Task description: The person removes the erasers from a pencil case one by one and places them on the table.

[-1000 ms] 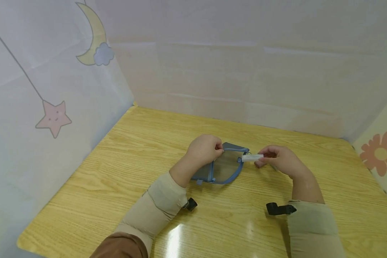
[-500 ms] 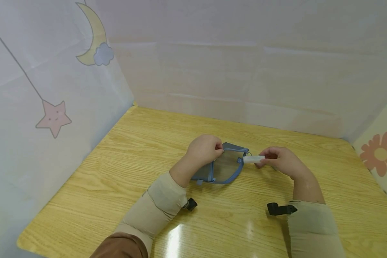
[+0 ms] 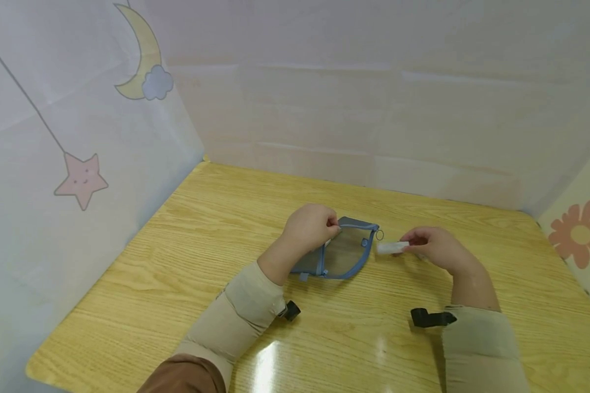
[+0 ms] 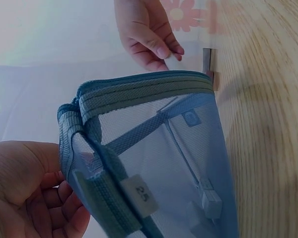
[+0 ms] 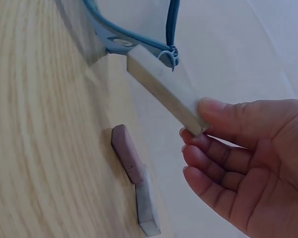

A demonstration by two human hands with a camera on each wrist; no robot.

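A blue mesh pouch [image 3: 346,254] with zipped edges stands on the table, its edge pinched by my left hand [image 3: 311,229]. In the left wrist view, my left hand [image 4: 32,191] is at the side of the pouch [image 4: 149,144]; a small white block [image 4: 212,204] and a thin cord show through the mesh. My right hand [image 3: 435,248] pinches one end of a white bar [image 3: 392,248], just right of the pouch. In the right wrist view, thumb and fingers of my right hand [image 5: 258,153] hold the bar [image 5: 166,89], its far end pointing towards the pouch.
On the wooden table [image 3: 152,284], a reddish-brown block [image 5: 126,153] and a grey-white block [image 5: 147,203] lie end to end below my right hand. Printed cloth walls [image 3: 324,120] stand behind and at both sides. A metal ring [image 3: 379,234] hangs at the pouch's corner.
My right hand has moved slightly right and towards me with the white bar, and a gap now shows between bar and pouch. My left hand and the pouch have hardly moved.
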